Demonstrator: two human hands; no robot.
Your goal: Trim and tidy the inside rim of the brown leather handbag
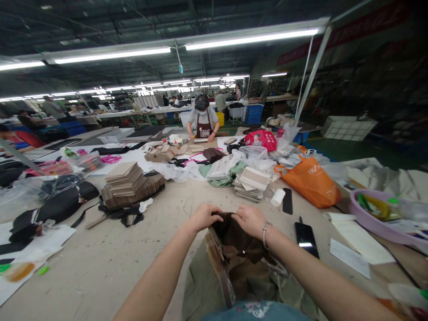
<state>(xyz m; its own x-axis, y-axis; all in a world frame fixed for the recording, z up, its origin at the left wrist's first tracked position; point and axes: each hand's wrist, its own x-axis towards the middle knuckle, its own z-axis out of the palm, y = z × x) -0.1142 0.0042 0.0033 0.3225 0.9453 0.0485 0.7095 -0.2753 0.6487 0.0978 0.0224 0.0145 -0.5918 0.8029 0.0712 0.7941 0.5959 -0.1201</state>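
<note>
A dark brown fabric bag (234,249) lies on the worktable (110,263) just in front of me, its opening turned up. My left hand (204,216) is closed on the bag's far rim at the left. My right hand (250,220), with a bracelet at the wrist, pinches the same rim at the right. Both hands sit close together, fingers curled over the fabric. The bag's lower part runs down between my forearms, over a grey-green cloth (200,285).
A black phone (306,238) lies right of my hand, with papers (354,243) and a purple basin (374,223) beyond. An orange tote (309,178), a white roll (277,197), card stacks (132,185) and black bags (56,207) crowd the table. A person in an apron (203,120) works at the far end.
</note>
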